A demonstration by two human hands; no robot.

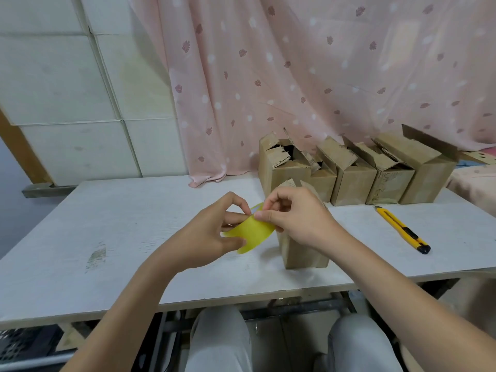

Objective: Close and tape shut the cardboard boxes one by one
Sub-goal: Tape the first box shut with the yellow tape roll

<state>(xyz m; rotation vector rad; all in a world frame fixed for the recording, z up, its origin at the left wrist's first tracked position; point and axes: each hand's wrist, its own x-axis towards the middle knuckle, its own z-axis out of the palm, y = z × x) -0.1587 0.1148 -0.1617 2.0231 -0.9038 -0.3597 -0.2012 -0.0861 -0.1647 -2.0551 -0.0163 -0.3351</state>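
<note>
A yellow tape roll (252, 233) is held above the white table (134, 224). My left hand (212, 234) grips the roll from the left. My right hand (298, 218) pinches at the roll's top edge with thumb and forefinger, where the tape end sits. Right behind my right hand stands one small cardboard box (303, 253), mostly hidden by the hand, with its top flaps up. A row of several cardboard boxes (351, 178) with open, torn flaps stands at the back right of the table.
A yellow utility knife (402, 229) lies on the table to the right of the near box. A pink patterned curtain (295, 76) hangs behind the table. My knees show under the table's front edge.
</note>
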